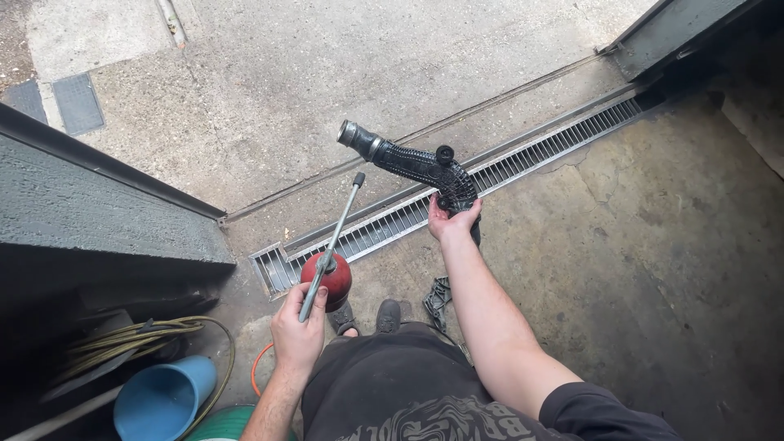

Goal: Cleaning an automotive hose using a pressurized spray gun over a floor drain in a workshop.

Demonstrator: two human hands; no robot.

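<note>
My left hand (296, 331) grips a spray gun with a long grey metal nozzle (333, 242) and a red round cup (328, 276) under it. The nozzle tip points up and to the right, towards the hose. My right hand (452, 220) holds a black ribbed, bent rubber hose (416, 166) by its lower end. The hose has a shiny metal collar (349, 133) at its far left end and a small round stub on top. Both are held over a concrete floor, above a metal drain grate (523, 159).
A long drain grate runs diagonally across the floor in front of my feet (388, 313). A grey wall (90, 208) stands at left. A blue bucket (163, 398), a coiled yellowish hose (135, 335) and an orange hose lie at lower left. A sliding door track runs beyond the grate.
</note>
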